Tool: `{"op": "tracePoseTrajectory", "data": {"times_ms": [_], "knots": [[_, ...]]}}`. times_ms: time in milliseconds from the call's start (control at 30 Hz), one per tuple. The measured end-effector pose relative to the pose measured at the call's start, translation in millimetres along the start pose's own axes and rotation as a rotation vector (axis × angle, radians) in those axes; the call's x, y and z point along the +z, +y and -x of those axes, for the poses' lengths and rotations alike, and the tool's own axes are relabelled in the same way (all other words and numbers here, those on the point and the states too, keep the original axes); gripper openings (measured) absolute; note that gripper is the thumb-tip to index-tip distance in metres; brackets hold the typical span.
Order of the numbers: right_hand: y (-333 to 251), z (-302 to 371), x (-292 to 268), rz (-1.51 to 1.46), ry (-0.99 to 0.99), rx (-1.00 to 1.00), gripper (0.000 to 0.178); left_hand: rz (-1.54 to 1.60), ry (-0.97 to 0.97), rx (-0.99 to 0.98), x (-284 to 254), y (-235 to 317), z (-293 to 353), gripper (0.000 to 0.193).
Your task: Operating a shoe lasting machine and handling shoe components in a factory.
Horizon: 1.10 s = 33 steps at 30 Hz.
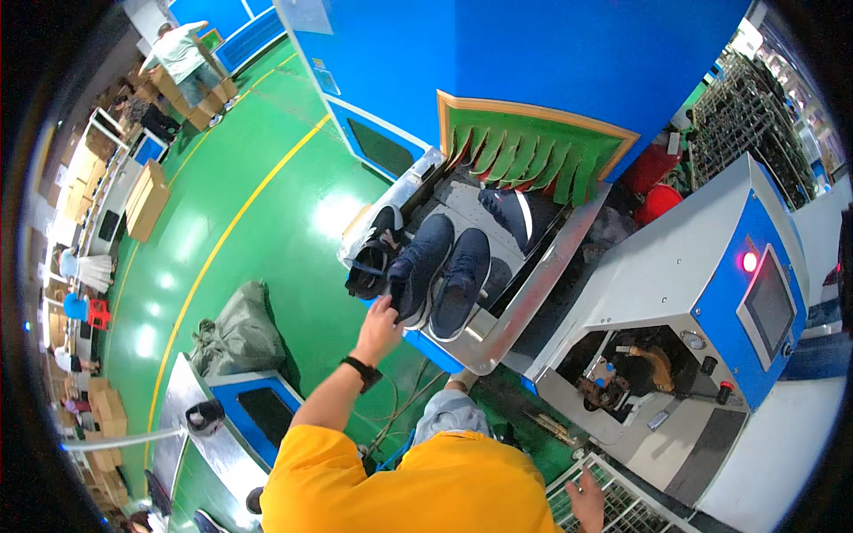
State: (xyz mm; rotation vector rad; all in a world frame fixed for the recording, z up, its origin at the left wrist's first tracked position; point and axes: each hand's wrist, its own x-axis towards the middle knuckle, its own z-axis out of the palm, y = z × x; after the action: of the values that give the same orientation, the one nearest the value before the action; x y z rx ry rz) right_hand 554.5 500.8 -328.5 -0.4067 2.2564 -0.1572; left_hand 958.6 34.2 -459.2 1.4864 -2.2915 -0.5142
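Note:
My left hand [380, 330] reaches to the near end of the conveyor [515, 330], its fingers closed at the heel of a dark blue sneaker [422, 258]. A second dark sneaker [464, 277] lies close along its right side, toe pointing away from me. Left of them, black shoes [371, 263] sit at the conveyor's edge, partly in something pale. Farther in, another dark sneaker with a white sole [514, 218] rests before the green strip curtain [538, 160]. Low on the right, my right hand [586, 502] hangs over a wire rack [613, 487], holding nothing, fingers apart.
A big blue machine [533, 53] rises behind the conveyor. To the right stands a grey and blue machine [649, 275] with a screen and a lit red lamp. A grey sack [244, 329] lies on the green floor at left. Other people work by cartons far left.

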Motion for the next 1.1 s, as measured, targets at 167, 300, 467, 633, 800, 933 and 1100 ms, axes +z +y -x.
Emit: {"op": "tracePoseTrajectory", "data": {"times_ms": [167, 300, 467, 633, 800, 933, 1100], "knots": [[8, -18, 21, 0.199, -0.33, 0.05, 0.072, -0.039, -0.353, 0.083, -19, 71, -17, 0.063], [22, -44, 39, 0.032, -0.447, 0.146, 0.076, -0.273, -0.446, 0.17, -13, 80, -28, 0.056], [-52, -4, 7, 0.208, -0.323, 0.034, 0.071, -0.23, -0.404, 0.16, 1, 89, -37, 0.045], [-6, -41, 17, 0.341, -0.223, -0.199, 0.072, -0.031, -0.281, 0.029, -81, 129, 24, 0.043], [6, -58, 19, 0.362, -0.181, -0.513, 0.061, 0.101, -0.236, 0.002, -104, 137, 121, 0.045], [-5, -96, 14, 0.513, -0.305, -0.699, 0.059, -0.043, -0.236, -0.171, -157, 120, 219, 0.045], [-14, -113, 29, 0.672, -0.403, -0.801, 0.058, -0.294, -0.17, -0.595, -248, 76, 402, 0.054]]}}
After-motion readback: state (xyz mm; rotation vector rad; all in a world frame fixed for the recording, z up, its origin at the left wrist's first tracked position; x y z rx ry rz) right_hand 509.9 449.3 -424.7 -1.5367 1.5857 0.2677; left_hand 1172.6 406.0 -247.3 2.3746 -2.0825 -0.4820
